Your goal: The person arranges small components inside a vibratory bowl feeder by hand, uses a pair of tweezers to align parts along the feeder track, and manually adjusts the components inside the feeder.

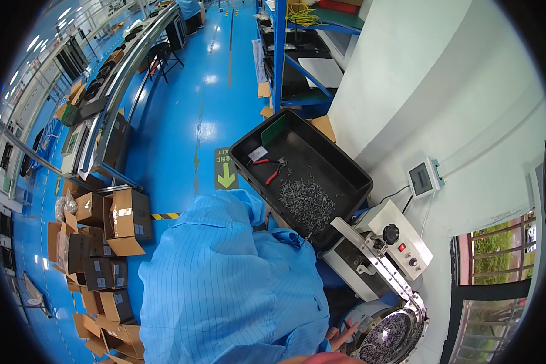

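At the lower right, my right hand (344,335) is beside the rim of a round metal feeder bowl (385,337) of small dark metal parts. Its visible fingers are stretched out and slightly apart, with nothing seen in them; I cannot tell whether they touch the rim. A blue striped smock (224,285) fills the lower middle. Its folded sleeves reach the near side of a black plastic tray (340,159) and hide my left hand. Many small grey metal pins (307,203) lie heaped in the tray. Red-handled pliers (273,171) and a white label (258,153) lie near its left side.
A white feeding machine (394,239) with a black knob and a slanted metal track stands against the wall. Above it hangs a small screen (423,178). Blue shelving (279,54) rises behind the tray. Cardboard boxes (127,218) and a long workbench (112,103) line the left.
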The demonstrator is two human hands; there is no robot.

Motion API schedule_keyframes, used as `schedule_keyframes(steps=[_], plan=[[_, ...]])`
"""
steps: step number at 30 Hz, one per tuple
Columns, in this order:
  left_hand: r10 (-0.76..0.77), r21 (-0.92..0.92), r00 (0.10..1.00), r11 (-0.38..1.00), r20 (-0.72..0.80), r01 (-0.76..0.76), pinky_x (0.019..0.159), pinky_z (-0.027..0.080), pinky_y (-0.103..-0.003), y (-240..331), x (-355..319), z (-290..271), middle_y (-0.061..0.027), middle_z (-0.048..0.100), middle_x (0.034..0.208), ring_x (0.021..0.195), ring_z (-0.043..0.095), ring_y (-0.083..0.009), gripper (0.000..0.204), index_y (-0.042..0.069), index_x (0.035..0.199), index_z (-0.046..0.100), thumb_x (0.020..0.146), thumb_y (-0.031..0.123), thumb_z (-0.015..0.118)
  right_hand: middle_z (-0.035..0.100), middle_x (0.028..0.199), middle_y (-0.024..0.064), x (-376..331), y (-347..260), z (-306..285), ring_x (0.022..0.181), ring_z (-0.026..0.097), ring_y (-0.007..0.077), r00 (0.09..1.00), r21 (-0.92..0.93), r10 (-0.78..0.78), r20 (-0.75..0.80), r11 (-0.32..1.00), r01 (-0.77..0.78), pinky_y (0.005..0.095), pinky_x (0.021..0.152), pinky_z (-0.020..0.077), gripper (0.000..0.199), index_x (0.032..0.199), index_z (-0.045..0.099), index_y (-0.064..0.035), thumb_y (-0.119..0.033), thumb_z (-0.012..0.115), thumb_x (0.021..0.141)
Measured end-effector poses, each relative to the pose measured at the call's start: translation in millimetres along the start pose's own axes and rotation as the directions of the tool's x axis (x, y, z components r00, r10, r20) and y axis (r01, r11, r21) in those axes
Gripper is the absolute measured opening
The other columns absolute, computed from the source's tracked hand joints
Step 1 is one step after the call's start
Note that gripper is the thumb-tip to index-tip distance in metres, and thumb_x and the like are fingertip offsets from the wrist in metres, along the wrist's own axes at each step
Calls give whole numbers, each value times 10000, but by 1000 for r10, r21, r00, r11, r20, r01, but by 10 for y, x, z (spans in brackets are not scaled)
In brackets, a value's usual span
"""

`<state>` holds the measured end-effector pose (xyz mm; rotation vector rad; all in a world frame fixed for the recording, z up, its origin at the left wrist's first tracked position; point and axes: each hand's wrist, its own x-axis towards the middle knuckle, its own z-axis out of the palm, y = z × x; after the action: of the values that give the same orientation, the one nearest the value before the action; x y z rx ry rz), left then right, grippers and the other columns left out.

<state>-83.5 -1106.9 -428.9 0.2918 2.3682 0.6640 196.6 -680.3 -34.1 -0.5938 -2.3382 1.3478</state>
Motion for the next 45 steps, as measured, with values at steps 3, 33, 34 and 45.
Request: schedule_keyframes(steps=[3,33,34,45], plan=[[3,105,993,994,120,-15,773,428,-371,239,13,-132,-150,587,907,825,523,-326,401,40,942,586,681,344,562,466,1192,118,-33,10,-25,819,443,105,986,-4,162,32,987,-162,228,735,363,438,1299,401,-112,-189,415,868],[201,87,977,975,69,-206,661,443,-407,359,52,39,-173,577,768,706,518,-356,256,49,735,602,680,298,578,580,903,144,39,-599,-80,750,507,267,938,-210,-335,90,914,347,329,726,399,262,1037,579,-17,-146,422,874],[201,85,978,975,55,-205,664,444,-404,230,-41,19,-173,578,770,708,519,-351,257,49,738,603,684,299,577,577,920,155,39,-628,-72,765,511,275,932,-241,-352,90,900,363,337,736,402,266,1050,574,-13,-135,424,867],[179,66,979,983,-94,-173,697,455,-373,705,335,242,-167,591,796,726,537,-296,265,50,772,619,733,308,569,471,1155,283,124,-873,-17,999,493,375,888,-319,-440,133,829,459,409,890,379,360,1143,514,39,-69,440,807]])
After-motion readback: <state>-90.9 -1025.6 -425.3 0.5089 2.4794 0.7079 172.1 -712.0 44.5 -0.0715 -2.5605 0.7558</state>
